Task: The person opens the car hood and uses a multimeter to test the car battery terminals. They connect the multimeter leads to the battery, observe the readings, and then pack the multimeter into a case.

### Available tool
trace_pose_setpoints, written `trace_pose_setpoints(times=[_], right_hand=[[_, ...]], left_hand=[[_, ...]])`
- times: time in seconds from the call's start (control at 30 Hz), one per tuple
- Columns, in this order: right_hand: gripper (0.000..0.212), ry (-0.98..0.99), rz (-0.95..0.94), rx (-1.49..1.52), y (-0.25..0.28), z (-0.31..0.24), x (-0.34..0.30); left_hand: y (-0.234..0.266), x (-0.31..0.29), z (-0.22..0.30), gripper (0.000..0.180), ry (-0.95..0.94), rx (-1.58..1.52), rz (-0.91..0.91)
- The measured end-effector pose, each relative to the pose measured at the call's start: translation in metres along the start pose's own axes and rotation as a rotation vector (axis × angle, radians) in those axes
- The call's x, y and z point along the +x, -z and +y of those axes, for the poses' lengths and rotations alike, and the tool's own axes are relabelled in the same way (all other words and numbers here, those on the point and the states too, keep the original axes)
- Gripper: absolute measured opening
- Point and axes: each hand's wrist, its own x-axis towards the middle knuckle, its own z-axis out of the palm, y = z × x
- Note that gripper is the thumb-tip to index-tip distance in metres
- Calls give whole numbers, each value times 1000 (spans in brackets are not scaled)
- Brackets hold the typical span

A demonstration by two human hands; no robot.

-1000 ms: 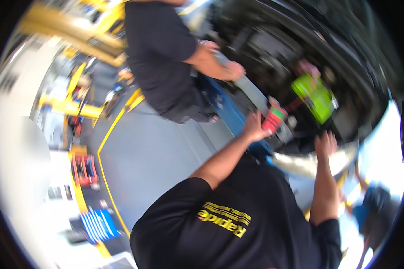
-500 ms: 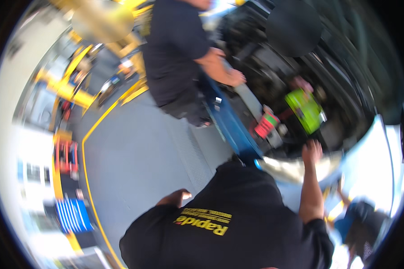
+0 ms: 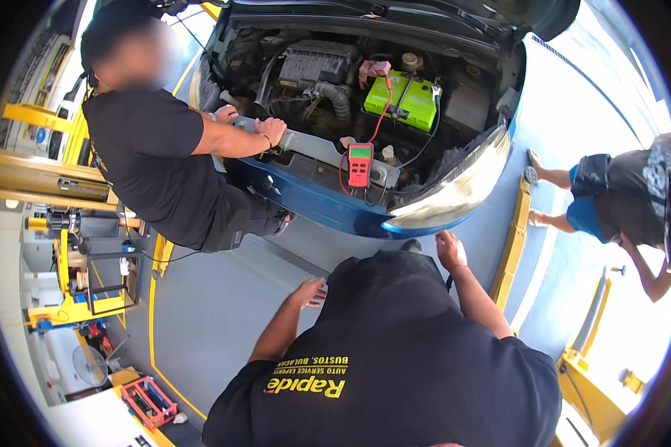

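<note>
My left hand (image 3: 309, 293) hangs in the air beside my dark shirt, holding nothing, its fingers apart. My right hand (image 3: 450, 249) is raised just below the headlight (image 3: 455, 190) of a blue car, with fingers loosely bent and nothing visible in them. Ahead, a red handheld tester (image 3: 359, 165) with a small green screen rests on the front edge of the engine bay (image 3: 313, 112). A red lead (image 3: 384, 112) and a dark one run from it toward a bright green car battery (image 3: 410, 100). A pinkish cloth or cover (image 3: 373, 71) lies by one battery terminal.
At left, a co-worker (image 3: 156, 149) leans with both hands on the car's front edge. Another person (image 3: 619, 194) stands at right. Yellow lift parts (image 3: 514, 246) flank the car. A fan (image 3: 91, 366) and a red frame (image 3: 149, 402) are at lower left.
The view has swung, and the car now sits higher and more level. My right hand has come back from over the engine bay's edge. The left hand has come forward beside my body.
</note>
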Motion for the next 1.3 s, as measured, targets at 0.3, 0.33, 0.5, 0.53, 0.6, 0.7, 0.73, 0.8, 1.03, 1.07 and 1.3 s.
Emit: trace_pose_setpoints(times=[0.3, 0.33, 0.5, 0.53, 0.6, 0.7, 0.73, 0.8, 1.03, 1.07, 1.3], right_hand=[[35, -1014, -344, -15, -10, 62, -193], [37, -1024, -379, -7, -13, 59, -204], [33, -934, -278, -2, -46, 29, -215], [30, -865, -255, -26, -50, 26, -209], [28, -797, -103, -12, -59, 36, -201], [25, -779, 1, 108, -50, 10, -159], [25, -793, 18, 157, -34, -17, -135], [22, -768, 22, 194, -3, -51, -89], [13, -281, 132, 182, 52, -71, 78], [14, -243, 170, 242, 57, -76, 102], [31, 227, 198, 57, 101, -52, 268]], left_hand=[[56, -90, 23, 51, -172, 289, -413], [76, -73, 9, 47, -278, 355, -268], [141, -1, 29, 30, -394, 197, -56], [134, 3, 31, 28, -298, 195, -172], [101, -1, 46, 27, -149, 244, -399], [58, 7, 69, 40, -261, 313, -285], [53, 16, 85, 38, -419, 349, -164], [45, 39, 127, 37, -727, 407, 65], [60, 66, 365, 19, -1241, 290, 696], [57, 63, 392, 17, -1312, 412, 807], [44, 129, 474, 11, -1288, 570, 1106]])
